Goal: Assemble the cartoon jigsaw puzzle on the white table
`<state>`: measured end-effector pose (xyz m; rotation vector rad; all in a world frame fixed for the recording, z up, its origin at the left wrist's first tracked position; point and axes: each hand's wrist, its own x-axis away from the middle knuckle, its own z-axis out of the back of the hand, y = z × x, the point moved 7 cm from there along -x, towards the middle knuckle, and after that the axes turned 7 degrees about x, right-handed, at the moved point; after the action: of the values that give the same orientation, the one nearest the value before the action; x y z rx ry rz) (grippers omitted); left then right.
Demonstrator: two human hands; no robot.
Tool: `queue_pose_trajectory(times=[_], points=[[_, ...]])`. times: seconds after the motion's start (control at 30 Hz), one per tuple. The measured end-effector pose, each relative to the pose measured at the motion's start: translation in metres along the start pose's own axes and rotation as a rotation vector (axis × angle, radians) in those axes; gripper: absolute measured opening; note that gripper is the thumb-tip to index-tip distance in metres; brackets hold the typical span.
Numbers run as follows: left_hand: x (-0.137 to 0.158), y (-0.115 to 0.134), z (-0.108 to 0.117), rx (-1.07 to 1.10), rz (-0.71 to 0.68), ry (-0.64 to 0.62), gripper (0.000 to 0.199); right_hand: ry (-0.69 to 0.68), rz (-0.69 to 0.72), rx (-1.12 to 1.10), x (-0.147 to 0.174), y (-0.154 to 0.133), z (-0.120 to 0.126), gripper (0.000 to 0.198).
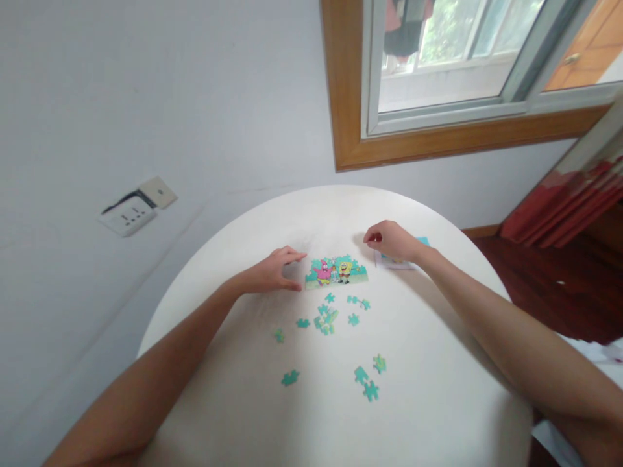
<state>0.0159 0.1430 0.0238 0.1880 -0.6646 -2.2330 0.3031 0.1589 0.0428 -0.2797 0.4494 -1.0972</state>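
On the white round table, a partly joined jigsaw puzzle point(335, 270) shows a pink starfish and a yellow sponge cartoon figure on teal. My left hand point(275, 270) is at its left edge, thumb and fingers spread apart with nothing between them. Up and to the right of the puzzle is my right hand point(392, 240), its fingers curled in toward the thumb. Anything they pinch is too small to make out. Partly covered by that hand and wrist lies a picture card point(389, 261). Nearer me is a small heap of loose teal puzzle pieces point(326, 321).
More single pieces lie scattered on the table point(233, 402), including a teal piece point(291, 377) and a group at the right point(370, 390). A wall with a socket point(129, 214) stands beyond the table, along with a wood-framed window point(346, 143). A red curtain point(559, 194) hangs at right.
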Motion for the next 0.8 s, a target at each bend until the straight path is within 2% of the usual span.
queue_pose_trajectory(times=[0.13,0.33,0.43,0.57,0.7,0.8], points=[[-0.002,0.003,-0.004,0.006,0.005,-0.018,0.090,-0.109,0.015,0.008,0.004,-0.005,-0.006,0.018],[-0.003,0.007,-0.004,0.046,-0.014,-0.020,0.083,-0.308,0.060,0.003,0.015,-0.020,-0.010,0.009],[-0.003,0.007,-0.004,0.062,-0.022,-0.006,0.079,-0.363,0.067,-0.032,0.019,-0.023,-0.013,0.008],[-0.004,0.006,-0.005,0.072,-0.030,0.014,0.078,-0.424,0.061,-0.075,0.020,-0.021,-0.021,0.016],[-0.005,0.007,-0.005,0.079,-0.042,0.028,0.076,-0.459,0.073,-0.056,0.022,-0.022,-0.025,0.025],[-0.006,0.007,-0.007,0.077,-0.033,0.025,0.076,-0.463,0.084,-0.023,0.022,-0.025,-0.026,0.024]])
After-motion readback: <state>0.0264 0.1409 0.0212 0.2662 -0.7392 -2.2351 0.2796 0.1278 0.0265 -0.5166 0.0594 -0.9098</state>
